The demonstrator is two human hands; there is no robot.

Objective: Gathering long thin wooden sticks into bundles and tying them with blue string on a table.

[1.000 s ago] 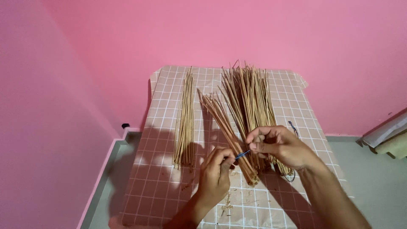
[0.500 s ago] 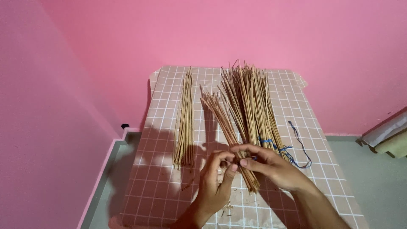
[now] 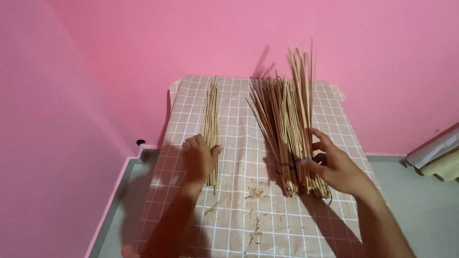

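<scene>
1. The table (image 3: 239, 205) has a checked brown cover.
2. The big bundle of sticks (image 3: 287, 124) lies at the right; the right hand (image 3: 330, 165) closes loosely around its tied base.
3. The thin bundle (image 3: 211, 119) lies at the left; the left hand (image 3: 200, 157) rests flat and open on its near end.

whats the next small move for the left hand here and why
Probably close the left hand on the thin row of tan sticks it rests on. Its fingers lie flat and open over the sticks' near end, gripping nothing, while the right hand already holds the big tied bundle of tan sticks tilted up off the checked tablecloth.
</scene>
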